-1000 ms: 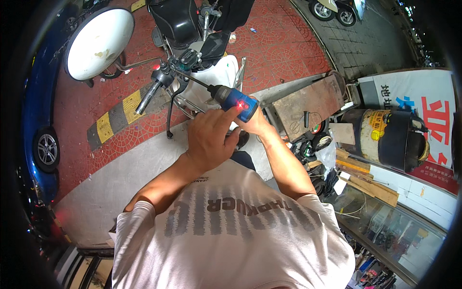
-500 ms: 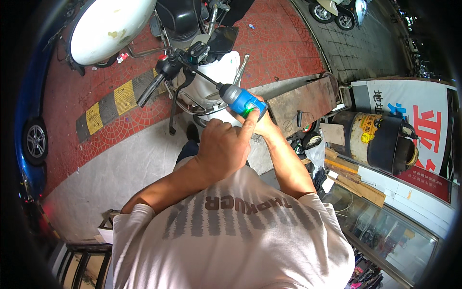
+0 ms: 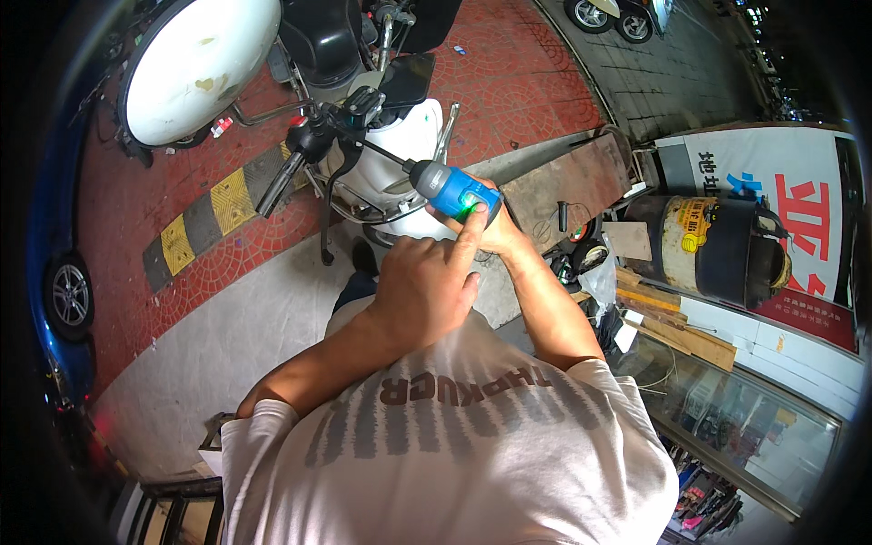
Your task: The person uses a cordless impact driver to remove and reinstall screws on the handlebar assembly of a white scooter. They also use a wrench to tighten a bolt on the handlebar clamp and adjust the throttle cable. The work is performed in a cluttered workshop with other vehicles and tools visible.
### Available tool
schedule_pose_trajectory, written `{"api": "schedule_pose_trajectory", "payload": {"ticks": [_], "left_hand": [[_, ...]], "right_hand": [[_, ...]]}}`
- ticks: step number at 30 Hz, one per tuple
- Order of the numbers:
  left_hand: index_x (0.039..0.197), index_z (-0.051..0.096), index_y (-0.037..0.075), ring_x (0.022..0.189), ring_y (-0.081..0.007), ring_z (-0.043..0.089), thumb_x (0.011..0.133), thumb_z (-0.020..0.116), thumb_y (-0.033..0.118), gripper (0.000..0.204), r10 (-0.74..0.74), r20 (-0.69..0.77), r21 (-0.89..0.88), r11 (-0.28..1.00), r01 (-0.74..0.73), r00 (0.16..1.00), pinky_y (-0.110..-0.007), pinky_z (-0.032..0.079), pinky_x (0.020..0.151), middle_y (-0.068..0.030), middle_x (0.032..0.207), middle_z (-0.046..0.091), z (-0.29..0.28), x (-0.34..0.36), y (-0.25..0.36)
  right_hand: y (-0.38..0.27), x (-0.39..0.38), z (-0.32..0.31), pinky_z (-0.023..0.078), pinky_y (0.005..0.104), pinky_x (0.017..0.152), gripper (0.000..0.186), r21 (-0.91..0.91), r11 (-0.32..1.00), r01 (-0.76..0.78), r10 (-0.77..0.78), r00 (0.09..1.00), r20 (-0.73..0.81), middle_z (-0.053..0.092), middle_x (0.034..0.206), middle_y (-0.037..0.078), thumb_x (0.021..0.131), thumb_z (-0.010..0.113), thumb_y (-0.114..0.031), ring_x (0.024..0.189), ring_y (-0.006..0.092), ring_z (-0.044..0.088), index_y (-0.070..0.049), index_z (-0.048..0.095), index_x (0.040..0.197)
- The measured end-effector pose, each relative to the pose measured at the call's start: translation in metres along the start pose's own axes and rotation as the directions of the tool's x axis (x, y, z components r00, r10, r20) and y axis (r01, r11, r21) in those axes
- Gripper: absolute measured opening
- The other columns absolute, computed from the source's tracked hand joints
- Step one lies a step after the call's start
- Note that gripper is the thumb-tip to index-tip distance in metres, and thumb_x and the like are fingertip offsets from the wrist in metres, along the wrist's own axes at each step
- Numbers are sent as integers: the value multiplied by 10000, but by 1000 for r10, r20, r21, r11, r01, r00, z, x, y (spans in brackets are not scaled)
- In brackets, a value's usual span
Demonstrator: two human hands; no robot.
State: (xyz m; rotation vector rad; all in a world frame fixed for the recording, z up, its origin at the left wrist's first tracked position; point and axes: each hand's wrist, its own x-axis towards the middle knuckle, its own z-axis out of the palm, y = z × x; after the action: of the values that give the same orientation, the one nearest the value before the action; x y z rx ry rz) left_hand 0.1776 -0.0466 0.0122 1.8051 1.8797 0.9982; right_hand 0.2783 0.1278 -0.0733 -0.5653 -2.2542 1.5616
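A blue and black cordless power driver points up and left, its long thin bit reaching toward the scooter's handlebar. My right hand is closed around the driver from beneath and behind; most of its fingers are hidden by the tool. A green light glows on the driver's body. Just there, the outstretched index finger of my left hand touches the tool. The left thumb stands apart, the other fingers bend inward, and nothing is held in that hand. Whether the bit touches the scooter I cannot tell.
The white scooter stands ahead, with a large white rounded shell to its left. A yellow and black speed bump crosses the red paving. On the right are a worn board, a dark drum and a glass case.
The view has shifted slightly. My left thumb shows farther from the palm, while the index finger stays on the driver. The right hand keeps its hold.
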Motion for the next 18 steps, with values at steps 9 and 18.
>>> {"api": "schedule_pose_trajectory", "payload": {"ticks": [9,18], "left_hand": [[1595,327,-7,757,-328,651,802,780,146,926,-14,38,-3,1000,14,999,-450,467,724,-137,827,670,0,0,-1],[979,695,46,697,-252,668,843,769,151,187,-266,-515,-93,962,255,815,-411,524,650,-92,794,679,-61,-2,-56]], "right_hand": [[1,0,-1,542,322,671,263,33,999,-1,1,1000,-5,727,815,66,801,848,-117,719,127,653,-29,685,988],[-3,-2,1,546,322,687,243,-14,998,55,-55,998,8,742,834,76,847,856,-181,729,179,701,-60,721,1009]]}}
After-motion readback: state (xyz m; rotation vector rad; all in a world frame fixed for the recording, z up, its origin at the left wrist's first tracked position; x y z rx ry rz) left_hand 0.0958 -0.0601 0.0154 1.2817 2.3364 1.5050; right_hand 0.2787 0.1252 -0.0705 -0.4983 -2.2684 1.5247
